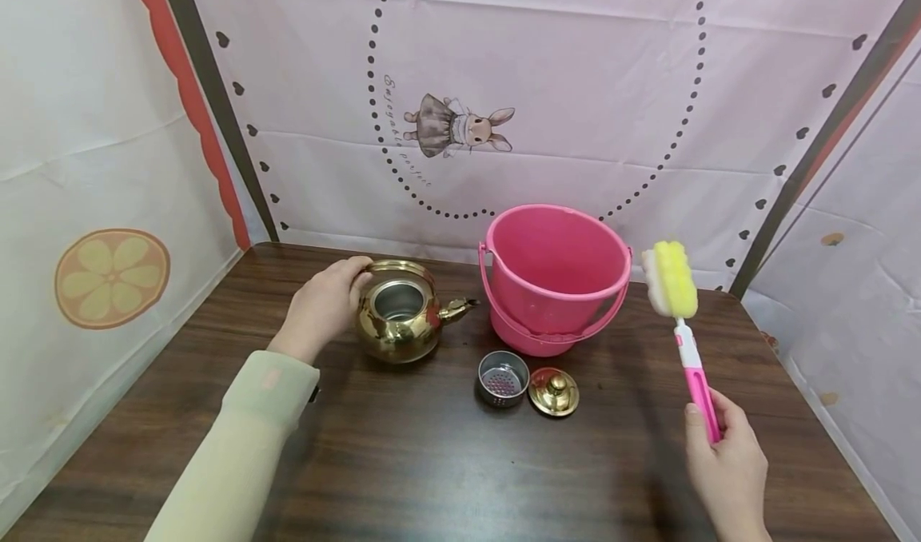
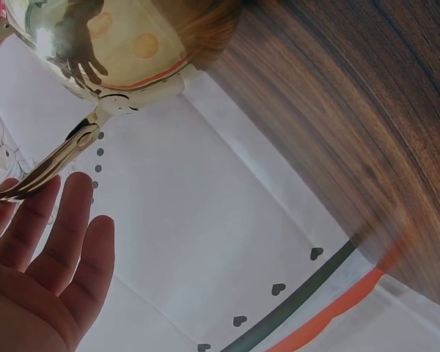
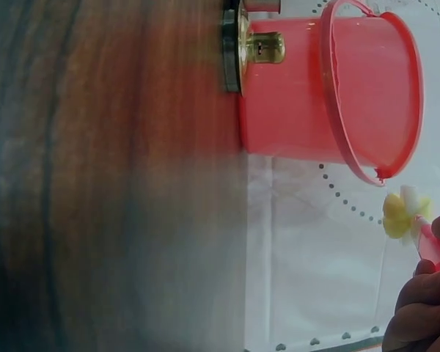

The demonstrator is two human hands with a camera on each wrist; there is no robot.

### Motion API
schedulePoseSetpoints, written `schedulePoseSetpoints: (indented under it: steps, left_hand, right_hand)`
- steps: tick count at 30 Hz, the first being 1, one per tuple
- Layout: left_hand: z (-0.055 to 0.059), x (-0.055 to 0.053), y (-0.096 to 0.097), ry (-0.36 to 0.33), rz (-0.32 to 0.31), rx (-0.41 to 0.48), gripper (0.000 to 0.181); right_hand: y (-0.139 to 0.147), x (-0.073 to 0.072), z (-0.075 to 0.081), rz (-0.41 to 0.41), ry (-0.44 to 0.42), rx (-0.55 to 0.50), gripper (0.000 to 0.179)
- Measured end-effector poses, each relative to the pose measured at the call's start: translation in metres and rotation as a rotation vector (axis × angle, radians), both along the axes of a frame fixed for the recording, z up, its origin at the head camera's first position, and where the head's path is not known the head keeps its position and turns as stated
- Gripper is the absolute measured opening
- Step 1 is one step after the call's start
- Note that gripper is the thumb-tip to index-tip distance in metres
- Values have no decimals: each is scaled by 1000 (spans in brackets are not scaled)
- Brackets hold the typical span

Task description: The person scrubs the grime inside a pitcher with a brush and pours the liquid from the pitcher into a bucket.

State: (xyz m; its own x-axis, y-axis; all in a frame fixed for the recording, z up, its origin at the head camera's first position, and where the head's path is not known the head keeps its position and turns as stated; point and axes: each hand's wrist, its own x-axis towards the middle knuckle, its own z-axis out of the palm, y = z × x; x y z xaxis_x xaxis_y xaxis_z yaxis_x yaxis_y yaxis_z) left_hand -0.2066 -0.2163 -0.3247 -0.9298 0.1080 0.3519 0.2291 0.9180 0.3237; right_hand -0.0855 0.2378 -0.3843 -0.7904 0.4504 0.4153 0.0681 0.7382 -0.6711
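Observation:
My left hand (image 1: 325,306) pinches the handle (image 2: 55,161) of a shiny gold teapot (image 1: 399,338), thumb on one side and fingertips on the other. The teapot has no lid on, its spout points right, and its steel inside shows. My right hand (image 1: 728,462) grips the pink handle of a sponge bottle brush (image 1: 673,280), holding it up with its yellow and white head at the top. Between the hands, a round metal strainer (image 1: 503,380) sits beside the gold teapot lid (image 1: 554,392), which lies knob up.
A pink bucket (image 1: 557,318) stands behind the strainer and lid, its bail hanging down in front. The dark wooden table (image 1: 432,470) ends at printed cloth walls (image 1: 576,86) at the back and on both sides.

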Motion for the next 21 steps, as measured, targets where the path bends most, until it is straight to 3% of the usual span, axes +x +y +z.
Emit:
schedulePoseSetpoints:
  steps: [21]
  left_hand:
    - [-1, 1, -2, 16, 4, -1, 28]
  right_hand:
    - [1, -4, -12, 47, -209, 52, 39]
